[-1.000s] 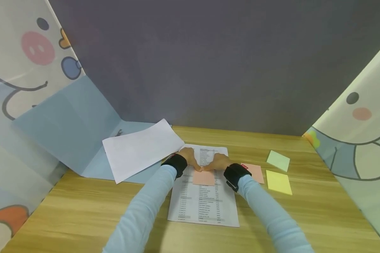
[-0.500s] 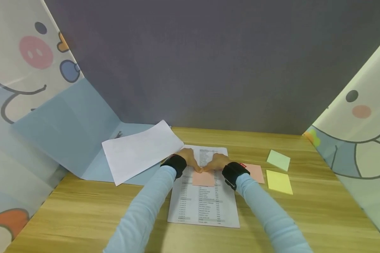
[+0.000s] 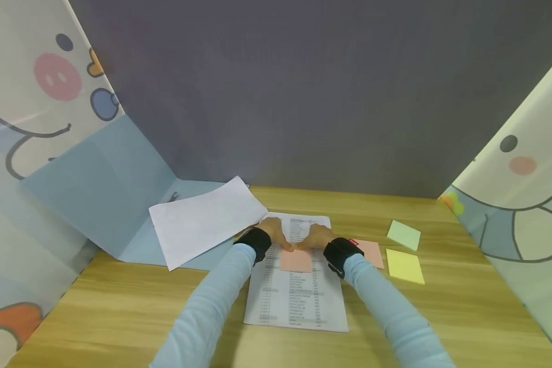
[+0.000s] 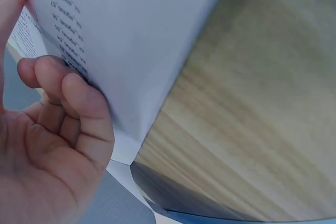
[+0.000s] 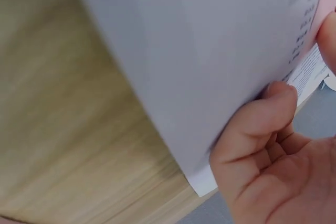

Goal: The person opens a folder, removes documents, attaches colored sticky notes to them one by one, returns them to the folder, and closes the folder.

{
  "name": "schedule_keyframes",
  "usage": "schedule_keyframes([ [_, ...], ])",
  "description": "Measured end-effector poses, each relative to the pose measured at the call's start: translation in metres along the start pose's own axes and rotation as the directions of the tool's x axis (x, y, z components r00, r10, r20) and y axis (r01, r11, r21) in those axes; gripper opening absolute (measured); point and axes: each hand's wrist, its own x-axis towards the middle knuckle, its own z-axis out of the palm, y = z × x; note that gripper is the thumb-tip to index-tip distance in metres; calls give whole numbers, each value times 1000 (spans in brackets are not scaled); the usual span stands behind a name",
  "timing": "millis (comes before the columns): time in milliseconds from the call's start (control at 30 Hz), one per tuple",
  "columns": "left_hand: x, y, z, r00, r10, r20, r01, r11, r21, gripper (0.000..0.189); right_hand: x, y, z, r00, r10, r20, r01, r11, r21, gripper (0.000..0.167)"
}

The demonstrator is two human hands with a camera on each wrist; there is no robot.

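Note:
A pink sticky note (image 3: pixel 296 261) lies on a printed sheet (image 3: pixel 299 306) covered in table rows. My left hand (image 3: pixel 275 231) and right hand (image 3: pixel 318 237) meet at the note's top edge, thumbs pressing it side by side. In the left wrist view, the left fingers (image 4: pixel 86 103) are loosely bent against the sheet, off to the side of the thumb. The right wrist view shows the right fingers (image 5: pixel 257 124) bent in a similar way on the paper, with the thumb on the pink note at the edge.
Left of the sheet stands an open blue folder (image 3: pixel 103 189), a blank white sheet (image 3: pixel 207 220) lying across it. A pink pad (image 3: pixel 369 253), a yellow pad (image 3: pixel 405 266) and a pale green pad (image 3: pixel 404 234) lie to the right on the wooden table (image 3: pixel 464 306). A dark panel (image 3: pixel 326 97) closes off the back.
The view has shifted very slightly with the head. Hands, note and sheets keep their places.

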Motion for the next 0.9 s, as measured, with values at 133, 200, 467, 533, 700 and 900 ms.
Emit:
schedule_keyframes([
  [133,4,-5,0,1000,10,14,-10,1000,-15,73,1,1,-1,1000,-28,2,28,999,-25,66],
  [200,7,-8,0,1000,21,19,-20,1000,-7,67,1,2,-2,999,-34,3,34,998,-47,63],
  [467,14,-13,-2,998,39,41,-38,999,-26,50,1,6,-8,998,-57,5,57,998,10,38],
  [533,14,-13,-3,998,43,44,-41,999,-35,48,-1,7,-9,998,-67,-2,67,997,36,34],
  [700,10,-14,-2,997,61,57,-55,994,-91,35,-5,10,-10,999,-51,-3,51,995,91,28],
  [900,5,-18,-1,997,65,48,-55,981,-187,26,-4,10,-10,998,-68,1,67,992,106,26],
])
